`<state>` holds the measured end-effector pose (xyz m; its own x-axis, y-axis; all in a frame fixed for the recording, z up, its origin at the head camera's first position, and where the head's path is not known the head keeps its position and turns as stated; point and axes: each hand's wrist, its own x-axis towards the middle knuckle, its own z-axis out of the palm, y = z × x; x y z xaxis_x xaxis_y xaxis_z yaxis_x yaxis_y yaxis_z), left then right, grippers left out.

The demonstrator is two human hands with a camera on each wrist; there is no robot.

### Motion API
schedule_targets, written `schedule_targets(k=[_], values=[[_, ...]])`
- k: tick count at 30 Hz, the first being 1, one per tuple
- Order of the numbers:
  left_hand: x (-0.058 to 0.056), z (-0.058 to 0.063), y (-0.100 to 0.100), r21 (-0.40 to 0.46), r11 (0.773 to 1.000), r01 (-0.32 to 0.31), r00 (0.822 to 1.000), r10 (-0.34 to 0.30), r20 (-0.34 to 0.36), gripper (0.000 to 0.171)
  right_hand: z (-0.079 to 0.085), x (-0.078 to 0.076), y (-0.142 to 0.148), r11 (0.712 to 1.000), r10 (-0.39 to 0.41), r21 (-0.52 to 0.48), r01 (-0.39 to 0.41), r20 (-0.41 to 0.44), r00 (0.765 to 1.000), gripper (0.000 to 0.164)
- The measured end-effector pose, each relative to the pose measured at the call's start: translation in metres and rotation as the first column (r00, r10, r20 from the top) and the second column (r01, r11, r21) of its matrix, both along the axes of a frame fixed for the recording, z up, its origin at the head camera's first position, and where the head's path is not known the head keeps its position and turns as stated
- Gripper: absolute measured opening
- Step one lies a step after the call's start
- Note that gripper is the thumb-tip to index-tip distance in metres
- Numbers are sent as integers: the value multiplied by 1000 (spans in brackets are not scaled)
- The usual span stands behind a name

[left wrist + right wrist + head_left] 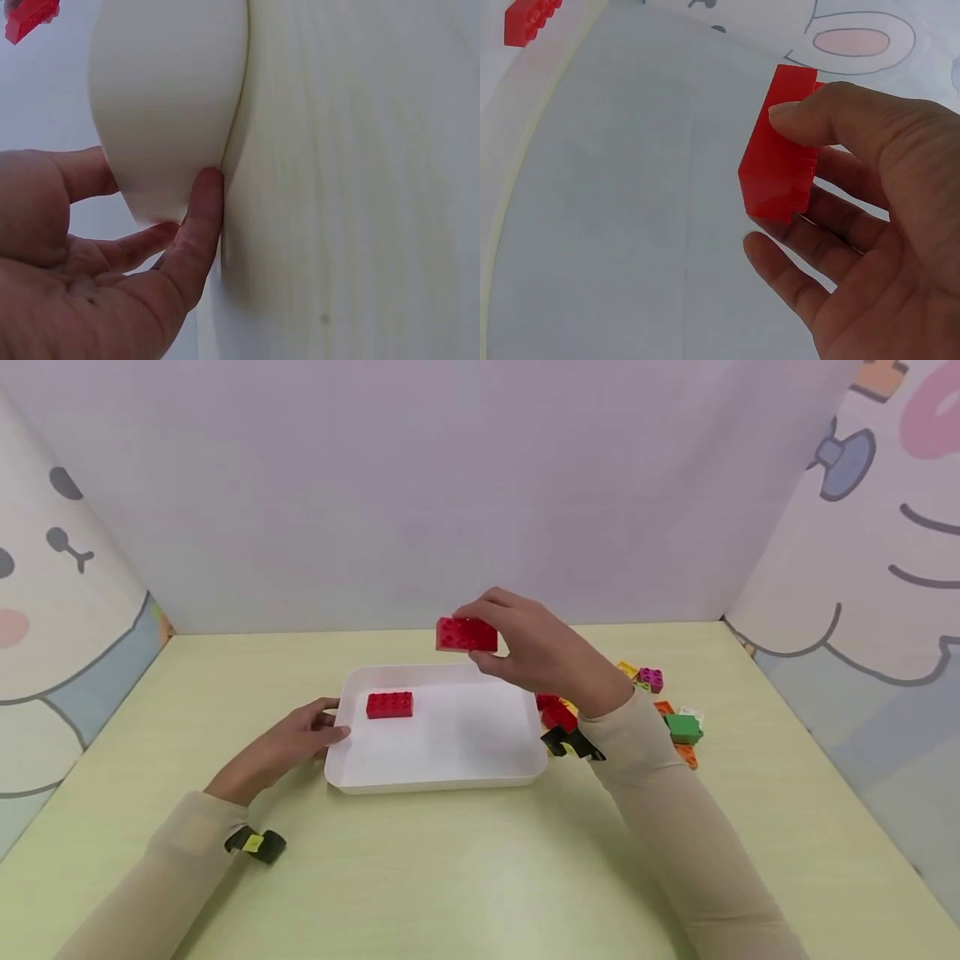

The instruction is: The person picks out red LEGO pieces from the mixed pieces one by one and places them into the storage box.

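In the head view, my right hand (542, 647) holds a red toy building brick (453, 634) in the air above the far rim of a white tray (457, 747). The right wrist view shows that brick (774, 161) pinched between thumb and fingers, its studs facing the palm. On the tray's left part lies another red brick (389, 705), studs up. My left hand (292, 742) grips the tray's left end. Up close in the left wrist view, the thumb and fingers of the left hand (112, 270) clasp the tray's wall (169, 90).
To the right of the tray lies a loose group of bricks, partly hidden by my right forearm: a green brick (683, 728), a purple brick (651, 679), a red brick (558, 717) and several others. A pale curtain (450, 502) hangs behind the table (420, 877).
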<state>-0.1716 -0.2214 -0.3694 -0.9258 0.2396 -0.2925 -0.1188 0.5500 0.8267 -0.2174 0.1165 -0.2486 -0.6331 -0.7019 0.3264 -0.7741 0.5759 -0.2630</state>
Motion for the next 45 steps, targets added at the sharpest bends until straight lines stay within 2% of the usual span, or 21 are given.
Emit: schedule_targets(k=[5,9,12,14,22,28,33,39,45], values=[[1,-2,-2,2,1000,-16,1000,16,5,62,-1,-5,-14,999,28,-17,-28,30,999,44],[0,-4,-1,13,1000,-23,1000,23,6,62,-2,-10,-29,997,65,-51,-64,23,998,43],[-2,-6,2,31,999,-15,1000,16,-8,61,-5,-16,-36,997,58,-61,-56,31,998,44],[-4,-6,3,34,999,-13,1000,13,-15,60,-8,-19,-39,998,41,-46,-38,68,997,46],[-7,-5,5,28,1000,-4,1000,5,-8,60,-35,-35,-45,990,-66,134,38,216,974,48],[-6,-4,5,30,999,-9,1000,9,-5,61,-59,-48,-53,950,-137,308,46,281,950,48],[-6,-3,5,28,1000,-7,1000,7,-7,61,-72,-51,-55,913,-169,406,29,313,935,42],[-5,-2,6,39,999,-9,1000,9,-7,59,-82,-51,-57,880,-210,475,32,327,921,39],[-4,-1,6,33,999,-8,1000,9,-3,60,-89,-50,-60,867,-231,497,41,328,916,36]])
